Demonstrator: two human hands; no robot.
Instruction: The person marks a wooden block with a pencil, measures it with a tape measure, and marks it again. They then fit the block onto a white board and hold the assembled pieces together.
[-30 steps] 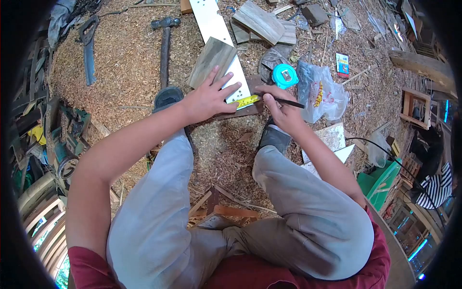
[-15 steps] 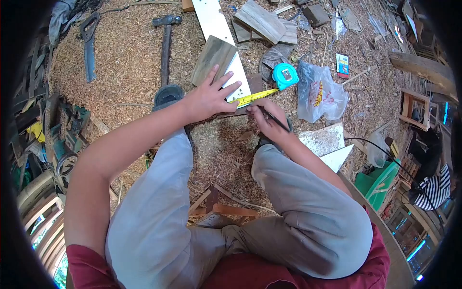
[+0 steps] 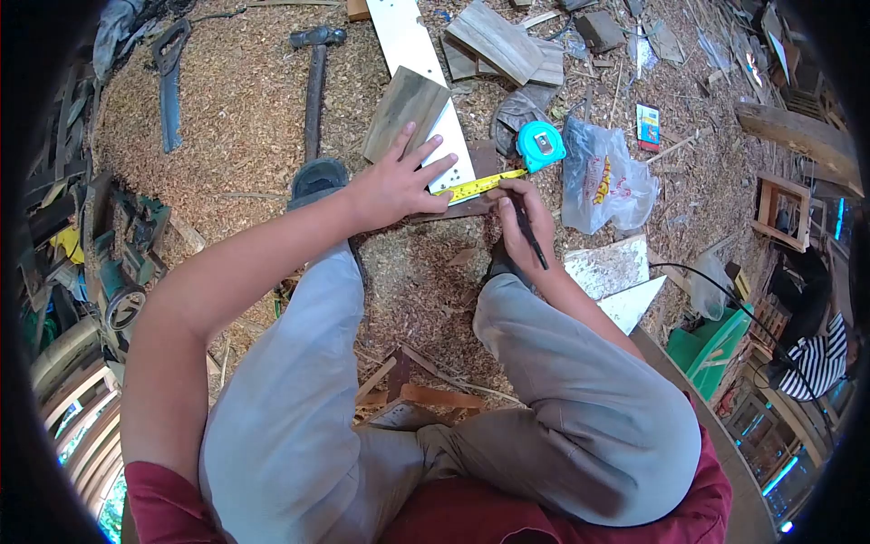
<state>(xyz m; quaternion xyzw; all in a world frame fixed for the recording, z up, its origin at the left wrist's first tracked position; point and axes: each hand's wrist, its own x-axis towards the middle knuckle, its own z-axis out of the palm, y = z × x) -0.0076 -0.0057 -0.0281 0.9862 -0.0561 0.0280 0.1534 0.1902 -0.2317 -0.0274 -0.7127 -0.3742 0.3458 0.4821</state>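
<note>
My left hand (image 3: 405, 189) lies with fingers spread over the lower end of a white board (image 3: 407, 43) and the edge of a wooden block (image 3: 408, 107) resting on it. Its thumb is at the end of the yellow tape blade (image 3: 471, 187). The blade runs across the board's end from a turquoise tape measure (image 3: 541, 145) on the right. My right hand (image 3: 526, 216) grips a black pen (image 3: 528, 234), its fingertips close to the blade. The pen's upper end slants back toward my wrist. A brown piece of wood (image 3: 482, 208) shows beneath the board's end.
Wood shavings cover the ground. A hammer (image 3: 315, 100) and a handsaw (image 3: 169, 91) lie to the left. Wood offcuts (image 3: 497, 41) sit at the back, a plastic bag (image 3: 605, 181) beside the tape measure. A green plastic container (image 3: 711, 344) stands at right.
My right hand has drawn slightly right, away from the board's end, and the pen has swung steeper. My left hand stays in place on the board.
</note>
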